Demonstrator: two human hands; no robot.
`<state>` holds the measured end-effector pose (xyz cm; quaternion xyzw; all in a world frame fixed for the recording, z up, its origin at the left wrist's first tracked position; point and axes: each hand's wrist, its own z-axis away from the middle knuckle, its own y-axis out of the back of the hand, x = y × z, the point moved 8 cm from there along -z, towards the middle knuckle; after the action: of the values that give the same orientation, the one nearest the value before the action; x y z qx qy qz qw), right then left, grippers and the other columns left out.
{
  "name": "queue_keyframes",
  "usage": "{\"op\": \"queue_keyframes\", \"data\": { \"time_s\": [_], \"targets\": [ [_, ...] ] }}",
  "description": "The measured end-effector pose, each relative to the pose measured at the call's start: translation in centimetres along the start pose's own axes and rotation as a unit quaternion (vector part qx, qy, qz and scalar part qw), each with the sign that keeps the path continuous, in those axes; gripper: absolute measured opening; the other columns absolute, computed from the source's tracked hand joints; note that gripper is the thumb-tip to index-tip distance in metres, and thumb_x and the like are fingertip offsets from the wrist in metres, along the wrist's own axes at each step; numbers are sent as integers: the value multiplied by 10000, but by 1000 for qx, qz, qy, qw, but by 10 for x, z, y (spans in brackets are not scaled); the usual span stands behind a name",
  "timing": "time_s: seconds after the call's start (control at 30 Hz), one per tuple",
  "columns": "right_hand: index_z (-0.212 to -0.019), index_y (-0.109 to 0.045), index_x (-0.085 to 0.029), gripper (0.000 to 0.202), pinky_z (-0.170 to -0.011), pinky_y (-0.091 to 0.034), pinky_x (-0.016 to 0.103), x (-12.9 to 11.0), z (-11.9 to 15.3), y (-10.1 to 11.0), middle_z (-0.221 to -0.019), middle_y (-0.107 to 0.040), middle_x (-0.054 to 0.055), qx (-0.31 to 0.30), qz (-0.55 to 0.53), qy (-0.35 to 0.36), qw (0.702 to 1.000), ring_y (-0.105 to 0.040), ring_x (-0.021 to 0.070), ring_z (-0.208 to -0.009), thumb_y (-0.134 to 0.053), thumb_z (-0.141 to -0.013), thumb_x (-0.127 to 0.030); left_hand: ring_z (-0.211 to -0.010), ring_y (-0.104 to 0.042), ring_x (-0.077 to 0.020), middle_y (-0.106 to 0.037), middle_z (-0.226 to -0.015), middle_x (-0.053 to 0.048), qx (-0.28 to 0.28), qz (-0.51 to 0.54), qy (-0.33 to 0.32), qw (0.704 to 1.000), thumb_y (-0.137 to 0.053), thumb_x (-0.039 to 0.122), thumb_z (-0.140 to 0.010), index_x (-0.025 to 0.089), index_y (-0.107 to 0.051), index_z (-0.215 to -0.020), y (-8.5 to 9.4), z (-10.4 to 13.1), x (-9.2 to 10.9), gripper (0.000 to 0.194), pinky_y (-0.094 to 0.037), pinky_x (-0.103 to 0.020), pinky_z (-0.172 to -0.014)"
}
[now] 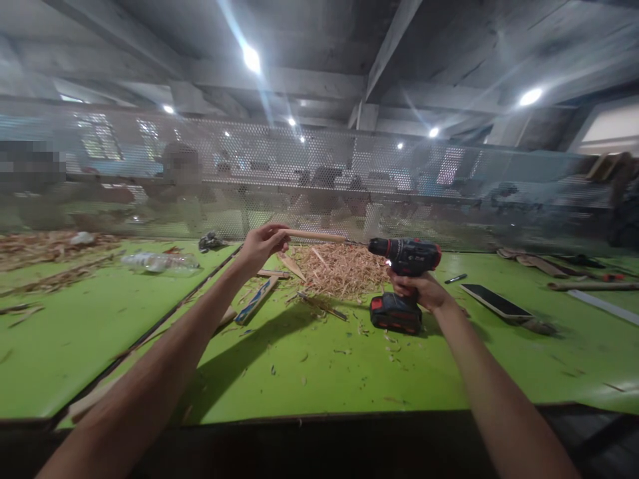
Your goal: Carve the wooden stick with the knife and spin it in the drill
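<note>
l. hand [264, 245]: mine, fingertips pinched on the l. end of a wooden rod [317, 235]; rest of it sticks out to the right of my fingers.
rod axis: approx level, running l. to r., free end pointing at the drill bit [357, 242], nearly in line w/ it.
rod end vs bit: right up close; can't tell if the tip's only touching or already inside the wood.
r. hand [419, 289]: mine, wrapped round the grip of a cordless drill [412, 256], chuck facing left toward the rod; trigger finger pos. unclear.
nearer hand: l., it's on the rod itself; r. sits lower, w/ the drill btwn it & the rod's free end.
battery pack [396, 313]: under the grip, just over or on the green tabletop [319, 382], can't tell which.
shavings pile [339, 269]: wood curls, lower than the rod & beyond it.
bottle [160, 262]: clear plastic, on its side, well left of my l. hand; contents, if any, too blurry to tell.
near l. hand: blue-and-white strip [256, 301], lying at a slant.
right of drill: pen [456, 279], then a dark-faced flat slab [494, 301].
</note>
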<state>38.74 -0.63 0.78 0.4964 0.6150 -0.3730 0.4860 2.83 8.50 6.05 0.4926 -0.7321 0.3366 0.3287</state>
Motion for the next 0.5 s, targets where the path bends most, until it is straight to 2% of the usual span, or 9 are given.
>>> {"op": "queue_keyframes", "data": {
  "time_s": [0.13, 0.23, 0.37, 0.5],
  "targets": [
    [-877, -657, -165, 262, -499, -338, 251, -1, -4, 1, -727, -548, -2, 32, 12, -5, 999, -397, 74, -531, -804, -694, -282, -581, -604, -116, -655, -669, -51, -31, -52, -22, 998, -763, 308, -787, 96, -715, -963, -16, 4, 11, 280, -496, -245, -555],
    [-834, -649, -170, 248, -509, -355, 252, -3, -6, -1, -672, -516, -15, 51, 22, -2, 998, -413, 84, -533, -808, -701, -306, -613, -639, -134, -688, -736, -71, -48, -67, -22, 996, -750, 298, -800, 94, -714, -1033, -28, 5, 16, 312, -539, -270, -595],
    [-887, -662, -183, 268, -513, -359, 263, -4, -5, -5, -723, -558, -2, 37, 32, 7, 999, -419, 88, -537, -807, -701, -309, -611, -637, -113, -690, -752, -59, 5, 5, -1, 1000, -762, 258, -783, 93, -712, -1008, -15, -1, 12, 284, -544, -244, -598],
    [-896, -658, -197, 238, -522, -366, 269, -3, -6, -4, -786, -588, 10, 37, 42, 22, 998, -421, 79, -536, -785, -723, -299, -554, -589, -85, -647, -683, -31, 63, 155, 102, 981, -736, 197, -797, 116, -667, -879, 7, -4, -15, 135, -490, -188, -514]
  ]
}}
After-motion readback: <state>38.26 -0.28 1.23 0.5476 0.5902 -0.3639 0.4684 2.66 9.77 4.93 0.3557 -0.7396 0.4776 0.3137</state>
